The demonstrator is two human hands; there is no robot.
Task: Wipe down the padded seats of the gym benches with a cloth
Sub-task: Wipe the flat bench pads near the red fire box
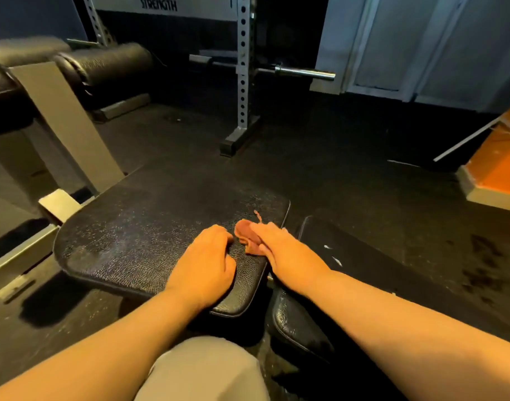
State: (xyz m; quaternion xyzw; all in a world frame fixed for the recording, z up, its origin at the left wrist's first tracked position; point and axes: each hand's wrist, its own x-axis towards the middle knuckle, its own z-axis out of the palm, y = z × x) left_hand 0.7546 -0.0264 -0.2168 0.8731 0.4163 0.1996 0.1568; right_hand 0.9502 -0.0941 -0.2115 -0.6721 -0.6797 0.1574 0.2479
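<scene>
A black padded seat (pixel 149 235) of a gym bench lies in front of me, its leather textured and shiny. My left hand (pixel 204 261) rests on the seat's near right corner with curled fingers and holds nothing. My right hand (pixel 282 250) presses a small reddish-brown cloth (pixel 245 231) onto the seat's right edge. A second black pad (pixel 300 319) sits just right of the seat, under my right forearm.
A bench frame with black roller pads (pixel 109 65) stands at the left. A perforated rack upright (pixel 243 82) and a barbell end (pixel 306 73) are ahead on the dark rubber floor. An orange structure (pixel 499 163) is at the right. My knee (pixel 204 369) shows at the bottom.
</scene>
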